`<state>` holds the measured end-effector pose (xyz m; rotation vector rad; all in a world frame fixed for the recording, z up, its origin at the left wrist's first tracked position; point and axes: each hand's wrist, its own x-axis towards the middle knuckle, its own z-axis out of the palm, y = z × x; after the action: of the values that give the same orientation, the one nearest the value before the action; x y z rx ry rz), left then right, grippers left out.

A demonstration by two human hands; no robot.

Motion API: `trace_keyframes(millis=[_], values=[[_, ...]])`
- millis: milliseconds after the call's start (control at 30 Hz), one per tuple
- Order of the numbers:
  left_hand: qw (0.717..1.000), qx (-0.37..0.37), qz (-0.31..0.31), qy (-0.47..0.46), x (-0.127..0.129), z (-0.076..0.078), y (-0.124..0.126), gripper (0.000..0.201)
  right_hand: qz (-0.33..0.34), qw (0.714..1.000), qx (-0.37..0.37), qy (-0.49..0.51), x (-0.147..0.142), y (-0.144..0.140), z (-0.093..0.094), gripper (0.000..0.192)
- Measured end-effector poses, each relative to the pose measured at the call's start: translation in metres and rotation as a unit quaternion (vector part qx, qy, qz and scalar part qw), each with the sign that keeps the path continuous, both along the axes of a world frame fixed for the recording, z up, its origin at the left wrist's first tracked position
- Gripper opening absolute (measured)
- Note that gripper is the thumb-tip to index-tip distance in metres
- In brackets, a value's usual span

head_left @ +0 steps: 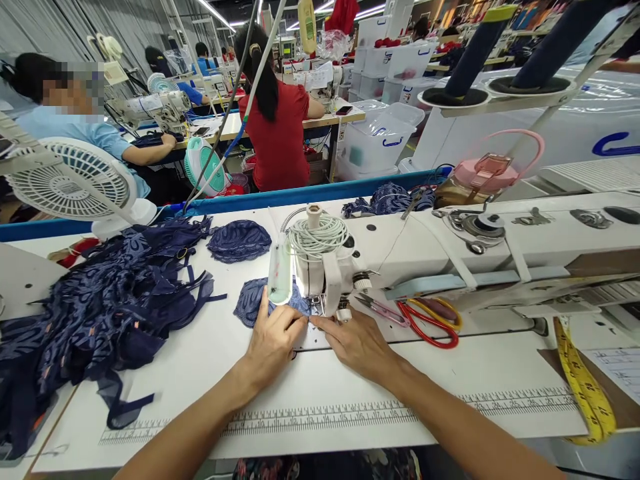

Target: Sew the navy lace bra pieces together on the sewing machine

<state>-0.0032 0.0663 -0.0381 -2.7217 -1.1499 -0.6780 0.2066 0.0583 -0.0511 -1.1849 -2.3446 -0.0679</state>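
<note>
A navy lace piece (250,301) lies under the head of the white sewing machine (320,270), its right end by the presser foot (316,305). My left hand (274,337) is on its near edge, index finger stretched over the lace, the other fingers pinched together close to the foot. From the right, my right hand (360,341) meets it, index fingertip at the lace's edge and the rest curled; whatever it pinches is too small to make out. A second navy lace piece (239,241) rests flat behind the first.
A heap of navy lace pieces with straps (115,300) covers the left side. Pink-handled snips (383,310) and red-handled scissors (433,333) lie under the machine arm. A tape measure (583,387) hangs at right. A white fan (73,180) stands back left; co-workers sit beyond.
</note>
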Motion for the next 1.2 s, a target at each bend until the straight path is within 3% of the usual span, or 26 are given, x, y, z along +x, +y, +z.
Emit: trace_keyframes(millis=[167, 300, 367, 567, 800, 933, 1200], values=[[0.997, 0.076, -0.009, 0.029, 0.001, -0.002, -0.002, 0.028, -0.001, 0.999, -0.02, -0.037, 0.0, 0.0, 0.004, 0.044], [0.998, -0.051, -0.024, 0.004, -0.01, 0.004, 0.001, 0.044, -0.004, 0.998, -0.015, -0.067, -0.001, 0.0, 0.005, 0.05], [0.996, -0.081, -0.038, 0.013, -0.014, 0.007, 0.002, 0.045, -0.003, 0.998, -0.01, -0.062, -0.001, 0.0, 0.005, 0.048], [0.998, 0.05, -0.031, 0.023, -0.007, 0.005, 0.0, 0.03, -0.002, 0.999, 0.015, -0.047, 0.0, 0.001, 0.006, 0.047], [0.994, 0.094, -0.039, 0.035, -0.004, 0.004, 0.0, 0.022, 0.004, 0.999, 0.027, -0.039, 0.0, 0.001, 0.005, 0.051], [0.994, 0.096, -0.04, 0.046, -0.003, 0.005, 0.005, 0.024, -0.001, 0.999, 0.03, 0.034, 0.004, 0.001, 0.005, 0.032], [0.997, 0.051, -0.034, 0.048, -0.005, -0.007, 0.017, 0.034, -0.013, 0.996, 0.045, 0.077, 0.007, 0.003, 0.0, 0.025]])
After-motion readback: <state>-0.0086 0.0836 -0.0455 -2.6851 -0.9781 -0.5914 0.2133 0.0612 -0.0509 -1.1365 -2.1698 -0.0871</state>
